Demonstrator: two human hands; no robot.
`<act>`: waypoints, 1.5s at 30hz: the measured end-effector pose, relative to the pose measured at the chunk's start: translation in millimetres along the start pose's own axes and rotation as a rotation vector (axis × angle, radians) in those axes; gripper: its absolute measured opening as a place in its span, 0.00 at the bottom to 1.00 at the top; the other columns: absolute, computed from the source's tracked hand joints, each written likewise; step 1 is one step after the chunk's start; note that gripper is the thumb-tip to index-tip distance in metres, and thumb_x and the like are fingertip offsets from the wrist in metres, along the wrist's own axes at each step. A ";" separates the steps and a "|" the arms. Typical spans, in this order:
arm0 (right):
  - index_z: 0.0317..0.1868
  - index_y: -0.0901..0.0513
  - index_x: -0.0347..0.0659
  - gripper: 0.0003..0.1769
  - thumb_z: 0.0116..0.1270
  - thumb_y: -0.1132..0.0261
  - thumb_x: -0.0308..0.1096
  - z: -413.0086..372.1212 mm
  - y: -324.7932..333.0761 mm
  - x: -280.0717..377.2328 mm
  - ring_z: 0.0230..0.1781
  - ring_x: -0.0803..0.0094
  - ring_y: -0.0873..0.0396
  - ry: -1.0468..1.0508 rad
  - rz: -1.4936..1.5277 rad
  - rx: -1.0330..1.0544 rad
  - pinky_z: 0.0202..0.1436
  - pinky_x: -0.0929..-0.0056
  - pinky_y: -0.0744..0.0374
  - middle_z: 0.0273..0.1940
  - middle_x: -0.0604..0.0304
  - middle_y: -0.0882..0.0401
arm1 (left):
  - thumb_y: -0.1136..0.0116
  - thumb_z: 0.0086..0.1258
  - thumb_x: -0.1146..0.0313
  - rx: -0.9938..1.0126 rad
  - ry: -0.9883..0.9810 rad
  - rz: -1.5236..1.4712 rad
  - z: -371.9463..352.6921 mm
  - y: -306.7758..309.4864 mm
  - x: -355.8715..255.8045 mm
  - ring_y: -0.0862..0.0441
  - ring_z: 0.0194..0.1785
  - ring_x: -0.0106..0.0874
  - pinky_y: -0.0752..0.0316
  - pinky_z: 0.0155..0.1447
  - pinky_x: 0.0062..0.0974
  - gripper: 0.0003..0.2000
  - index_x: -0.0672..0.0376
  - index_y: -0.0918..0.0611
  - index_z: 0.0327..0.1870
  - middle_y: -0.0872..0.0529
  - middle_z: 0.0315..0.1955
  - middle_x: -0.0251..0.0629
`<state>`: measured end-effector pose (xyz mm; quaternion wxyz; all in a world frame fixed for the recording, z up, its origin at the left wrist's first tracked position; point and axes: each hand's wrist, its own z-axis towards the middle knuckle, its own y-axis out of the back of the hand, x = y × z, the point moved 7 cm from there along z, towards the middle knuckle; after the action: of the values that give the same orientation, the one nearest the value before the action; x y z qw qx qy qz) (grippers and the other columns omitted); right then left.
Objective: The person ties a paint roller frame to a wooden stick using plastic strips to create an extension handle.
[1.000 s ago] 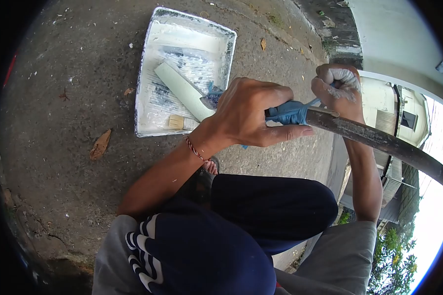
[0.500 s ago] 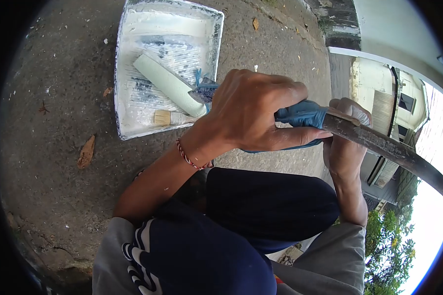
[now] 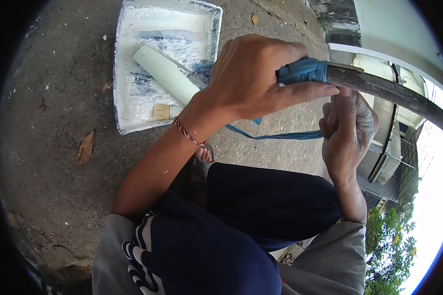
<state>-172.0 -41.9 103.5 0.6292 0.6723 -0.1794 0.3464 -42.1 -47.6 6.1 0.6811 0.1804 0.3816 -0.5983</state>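
Observation:
My left hand (image 3: 253, 81) is closed around the end of a long dark pole (image 3: 394, 89), where a blue plastic strip (image 3: 305, 70) is wound tightly about it. My right hand (image 3: 349, 120), fingers curled, grips the loose length of that strip (image 3: 280, 135), which stretches across below my left hand. Beyond my left wrist, a paint roller (image 3: 165, 73) with a pale sleeve lies over a white paint tray (image 3: 117, 91). The roller's handle runs behind my left hand, so its join with the pole is hidden. A paintbrush (image 3: 161, 112) rests in the tray, partly covered by my wrist.
Rough concrete ground (image 3: 59, 162) with dry leaves (image 3: 85, 147) surrounds the tray. My knees (image 3: 275, 196) are bent below my hands. The pole reaches the right edge, toward a building (image 3: 394, 162) and a leafy bush (image 3: 386, 246).
My right hand has come down off the pole, drawing the blue strip out below it. My left hand and the pole have risen a little.

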 end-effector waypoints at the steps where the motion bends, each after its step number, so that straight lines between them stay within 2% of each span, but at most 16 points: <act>1: 0.29 0.22 0.33 0.14 0.73 0.42 0.32 -4.1 -0.2 7.9 0.15 0.84 0.38 0.139 -0.164 0.037 0.18 0.80 0.40 0.18 0.64 0.29 | 0.32 0.59 0.46 0.016 0.011 0.004 0.3 -1.2 1.0 0.27 0.18 0.30 0.34 0.24 0.27 0.24 0.63 0.18 0.27 0.25 0.14 0.36; 5: 0.30 0.22 0.32 0.09 0.69 0.40 0.27 -18.9 -12.3 39.4 0.14 0.82 0.37 0.503 -0.553 0.172 0.17 0.78 0.40 0.18 0.61 0.30 | 0.34 0.60 0.45 0.051 -0.034 0.136 -2.0 -4.2 -1.6 0.20 0.23 0.35 0.27 0.29 0.28 0.25 0.64 0.18 0.38 0.19 0.21 0.40; 9: 0.33 0.23 0.33 0.04 0.58 0.36 0.23 -30.5 -21.8 50.7 0.16 0.56 0.25 0.603 -0.684 0.255 0.21 0.68 0.28 0.22 0.51 0.26 | 0.39 0.65 0.44 0.015 -0.085 0.170 -8.4 -7.1 -4.2 0.14 0.32 0.39 0.22 0.35 0.31 0.26 0.62 0.18 0.47 0.15 0.28 0.45; 12: 0.33 0.24 0.34 0.07 0.55 0.35 0.23 -35.5 -29.0 56.9 0.20 0.51 0.24 0.627 -0.676 0.342 0.24 0.64 0.26 0.24 0.50 0.25 | 0.47 0.70 0.45 0.045 -0.101 0.178 -11.0 -10.5 -3.8 0.14 0.38 0.43 0.20 0.41 0.33 0.25 0.60 0.19 0.51 0.14 0.33 0.47; 14: 0.33 0.25 0.34 0.07 0.55 0.35 0.23 -36.4 -35.8 62.8 0.21 0.51 0.23 0.661 -0.685 0.374 0.24 0.64 0.26 0.24 0.50 0.25 | 0.54 0.74 0.46 0.091 -0.054 0.164 -13.4 -13.5 -3.1 0.15 0.38 0.47 0.21 0.41 0.36 0.24 0.61 0.19 0.49 0.14 0.34 0.48; 20: 0.34 0.24 0.34 0.06 0.57 0.36 0.23 -36.6 -53.3 80.6 0.23 0.50 0.23 0.671 -0.608 0.430 0.27 0.61 0.25 0.24 0.49 0.25 | 0.58 0.76 0.49 0.084 -0.019 0.122 -14.2 -2.6 -5.6 0.19 0.34 0.51 0.24 0.37 0.39 0.22 0.58 0.18 0.46 0.16 0.30 0.49; 22: 0.30 0.24 0.31 0.04 0.62 0.40 0.24 -32.2 -58.2 91.3 0.19 0.61 0.27 0.683 -0.615 0.432 0.26 0.69 0.29 0.24 0.53 0.27 | 0.58 0.77 0.49 0.101 0.002 0.130 -12.8 -3.5 -5.2 0.19 0.34 0.52 0.24 0.36 0.39 0.21 0.57 0.18 0.47 0.17 0.29 0.49; 25: 0.36 0.22 0.31 0.04 0.62 0.38 0.23 -17.3 -52.5 110.4 0.23 0.65 0.24 0.660 -0.710 0.493 0.28 0.69 0.26 0.28 0.52 0.24 | 0.58 0.75 0.45 -0.021 -0.025 0.152 -7.5 -3.7 -6.5 0.18 0.29 0.47 0.25 0.31 0.45 0.23 0.56 0.21 0.34 0.17 0.24 0.45; 29: 0.41 0.18 0.36 0.07 0.64 0.36 0.29 12.3 -29.1 95.9 0.35 0.62 0.20 0.788 -0.709 0.246 0.37 0.67 0.22 0.37 0.55 0.21 | 0.58 0.75 0.45 -0.102 -0.029 0.237 -6.5 -11.8 -4.0 0.18 0.26 0.47 0.25 0.29 0.43 0.23 0.59 0.22 0.37 0.17 0.24 0.47; 31: 0.46 0.18 0.41 0.10 0.65 0.35 0.31 31.9 -29.4 91.9 0.43 0.63 0.21 0.641 -0.817 0.354 0.45 0.67 0.22 0.43 0.58 0.21 | 0.57 0.74 0.45 -0.123 -0.051 0.234 -4.5 -10.6 -3.5 0.18 0.25 0.46 0.25 0.28 0.42 0.24 0.60 0.22 0.38 0.17 0.24 0.47; 33: 0.46 0.17 0.44 0.10 0.65 0.35 0.31 53.9 -29.2 88.0 0.44 0.61 0.21 0.569 -0.922 0.426 0.49 0.69 0.22 0.43 0.60 0.21 | 0.58 0.75 0.43 0.001 -0.014 0.307 -1.9 -14.8 -1.0 0.17 0.29 0.46 0.21 0.35 0.40 0.26 0.60 0.20 0.50 0.16 0.26 0.48; 34: 0.47 0.19 0.37 0.12 0.69 0.38 0.35 60.7 -34.2 86.1 0.42 0.67 0.20 0.616 -0.909 0.504 0.50 0.70 0.21 0.41 0.58 0.21 | 0.58 0.75 0.43 0.001 -0.010 0.304 -0.4 -13.9 -2.2 0.17 0.29 0.46 0.21 0.35 0.40 0.26 0.60 0.20 0.50 0.16 0.26 0.48; 36: 0.48 0.21 0.32 0.17 0.72 0.40 0.40 71.5 -39.2 82.2 0.40 0.72 0.20 0.191 -0.662 0.495 0.49 0.71 0.20 0.39 0.57 0.20 | 0.56 0.74 0.43 0.033 0.087 0.313 3.6 -12.3 1.7 0.17 0.25 0.44 0.21 0.33 0.38 0.27 0.61 0.19 0.48 0.18 0.21 0.48; 41: 0.48 0.20 0.32 0.20 0.71 0.38 0.44 92.2 -42.3 78.0 0.41 0.73 0.20 0.138 -0.688 0.501 0.45 0.74 0.19 0.39 0.58 0.20 | 0.54 0.73 0.42 -0.062 0.092 0.298 6.1 -10.4 8.5 0.18 0.21 0.40 0.23 0.29 0.35 0.30 0.66 0.17 0.44 0.21 0.14 0.47; 44: 0.52 0.20 0.36 0.16 0.69 0.36 0.37 98.7 -46.7 83.5 0.40 0.71 0.19 0.079 -0.724 0.516 0.45 0.74 0.19 0.40 0.56 0.19 | 0.54 0.73 0.42 -0.073 0.100 0.297 6.8 -9.6 7.1 0.19 0.20 0.39 0.24 0.28 0.34 0.30 0.68 0.16 0.38 0.22 0.13 0.46; 45: 0.53 0.21 0.36 0.17 0.69 0.39 0.39 85.3 -58.4 99.8 0.47 0.66 0.21 -0.050 -0.827 0.555 0.56 0.70 0.25 0.46 0.55 0.20 | 0.54 0.73 0.41 -0.077 0.093 0.312 7.2 -9.3 6.9 0.19 0.19 0.39 0.25 0.27 0.34 0.31 0.67 0.16 0.34 0.23 0.12 0.46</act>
<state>-42.6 -96.8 133.1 0.5069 0.8373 0.1861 0.0864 -48.8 -59.3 7.6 0.7538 0.2386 0.4025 -0.4613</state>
